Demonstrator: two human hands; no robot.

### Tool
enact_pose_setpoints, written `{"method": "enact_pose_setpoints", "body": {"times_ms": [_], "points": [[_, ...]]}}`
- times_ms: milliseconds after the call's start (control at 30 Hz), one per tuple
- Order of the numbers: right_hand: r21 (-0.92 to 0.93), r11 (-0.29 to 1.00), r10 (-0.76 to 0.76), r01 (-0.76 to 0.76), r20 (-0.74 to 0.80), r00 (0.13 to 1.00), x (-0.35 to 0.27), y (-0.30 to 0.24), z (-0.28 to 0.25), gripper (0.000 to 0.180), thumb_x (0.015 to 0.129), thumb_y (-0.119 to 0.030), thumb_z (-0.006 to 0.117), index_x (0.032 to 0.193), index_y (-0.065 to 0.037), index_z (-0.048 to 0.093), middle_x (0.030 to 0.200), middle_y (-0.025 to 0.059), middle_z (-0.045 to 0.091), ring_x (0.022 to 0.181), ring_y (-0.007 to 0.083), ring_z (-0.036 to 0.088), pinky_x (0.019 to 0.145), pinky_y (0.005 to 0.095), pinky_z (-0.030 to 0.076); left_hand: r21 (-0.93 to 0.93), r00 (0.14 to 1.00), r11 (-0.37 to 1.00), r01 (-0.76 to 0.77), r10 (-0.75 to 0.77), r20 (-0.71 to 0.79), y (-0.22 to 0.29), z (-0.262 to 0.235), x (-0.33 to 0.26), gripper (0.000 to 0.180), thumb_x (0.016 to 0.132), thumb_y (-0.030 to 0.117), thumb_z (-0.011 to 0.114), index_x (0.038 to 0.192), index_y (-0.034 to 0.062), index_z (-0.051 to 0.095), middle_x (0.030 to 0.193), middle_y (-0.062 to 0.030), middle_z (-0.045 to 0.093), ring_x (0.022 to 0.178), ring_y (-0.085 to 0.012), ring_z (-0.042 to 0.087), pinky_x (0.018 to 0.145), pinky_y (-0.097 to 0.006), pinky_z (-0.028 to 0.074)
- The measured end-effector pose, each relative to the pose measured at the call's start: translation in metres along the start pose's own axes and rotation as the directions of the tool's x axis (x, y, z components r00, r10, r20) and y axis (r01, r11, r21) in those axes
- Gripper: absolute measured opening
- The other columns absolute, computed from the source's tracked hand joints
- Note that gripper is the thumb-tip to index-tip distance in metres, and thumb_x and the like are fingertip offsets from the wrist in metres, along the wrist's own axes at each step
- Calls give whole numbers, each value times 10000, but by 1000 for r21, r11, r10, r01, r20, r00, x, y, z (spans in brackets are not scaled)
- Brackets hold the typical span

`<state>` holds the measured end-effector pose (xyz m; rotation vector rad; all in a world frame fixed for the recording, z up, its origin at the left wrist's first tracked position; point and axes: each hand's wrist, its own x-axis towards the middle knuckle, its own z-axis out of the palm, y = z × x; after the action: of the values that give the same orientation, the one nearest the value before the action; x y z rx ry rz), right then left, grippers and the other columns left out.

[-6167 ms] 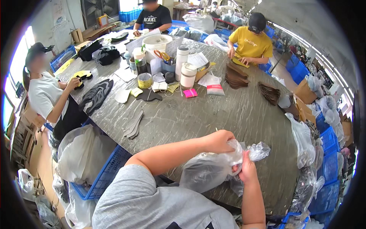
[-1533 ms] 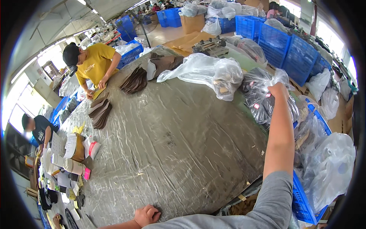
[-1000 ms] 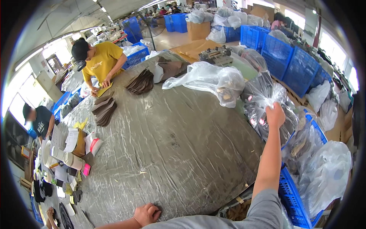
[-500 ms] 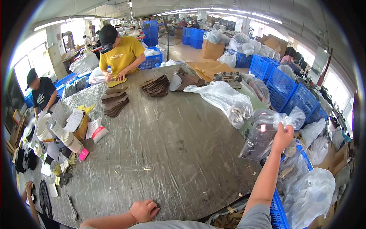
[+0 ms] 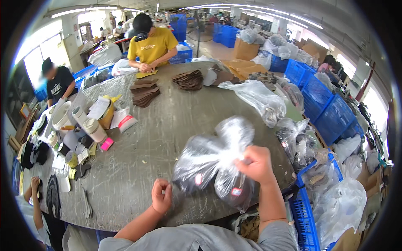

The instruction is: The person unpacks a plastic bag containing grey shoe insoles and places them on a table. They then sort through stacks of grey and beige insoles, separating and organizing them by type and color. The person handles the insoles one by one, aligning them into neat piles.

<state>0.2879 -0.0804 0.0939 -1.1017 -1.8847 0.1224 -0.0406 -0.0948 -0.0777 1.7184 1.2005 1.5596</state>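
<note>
The right hand had its fingers pinched on the gathered neck of a clear plastic bag of dark pieces, likely light, limp and slippery, sagging onto the table just beside the left hand, whose fingers were curled together.

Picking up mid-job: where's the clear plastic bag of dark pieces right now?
In the head view the clear plastic bag is at the table's near edge, right of centre, gripped by the right hand, with the left hand at its lower-left corner.
</note>
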Motion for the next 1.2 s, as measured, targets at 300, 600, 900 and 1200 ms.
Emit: {"method": "enact_pose_setpoints", "body": {"times_ms": [300, 600, 900, 1200], "points": [[-48, 995, 96, -84, 424, 901, -14, -22, 94, 212, 760, -173, 748, 855, -38, 615, 860, 144, 625, 795, 347, 634, 692, 407, 491, 35, 878, 961, -273, 234, 417, 69, 10, 77, 262, 741, 36, 720, 980, 5, 617, 983, -148, 629, 912, -336, 593, 792, -386, 492], [-166, 977, 146, -133, 69, 987, -50, -48, 140, 358, 659, -71, 796, 961, -45, 607, 978, 152, 594, 972, 349, 577, 849, 443, 468, 290, 783, 948, -134, -78, 617, 46, 19, 94, 302, 794, 65, 622, 1086, 15, 564, 917, -213, 668, 856, -415, 641, 755, -464, 512], [6, 939, 343, -344, 52, 938, -41, -34, 179, 335, 688, -42, 759, 949, -21, 550, 863, 140, 612, 776, 285, 620, 706, 374, 503, 144, 707, 983, -113, -22, 706, 44, 9, 112, 320, 726, 60, 642, 1042, 14, 629, 933, -181, 686, 888, -356, 665, 762, -410, 518], [465, 663, 458, -586, 368, 809, -43, -2, 165, 298, 699, 38, 733, 896, -78, 543, 815, -56, 555, 713, 10, 472, 613, 209, 419, -24, 564, 787, -617, 463, 683, 29, 15, 116, 278, 679, 87, 705, 932, 16, 614, 961, -136, 593, 838, -342, 627, 750, -406, 521]]}}
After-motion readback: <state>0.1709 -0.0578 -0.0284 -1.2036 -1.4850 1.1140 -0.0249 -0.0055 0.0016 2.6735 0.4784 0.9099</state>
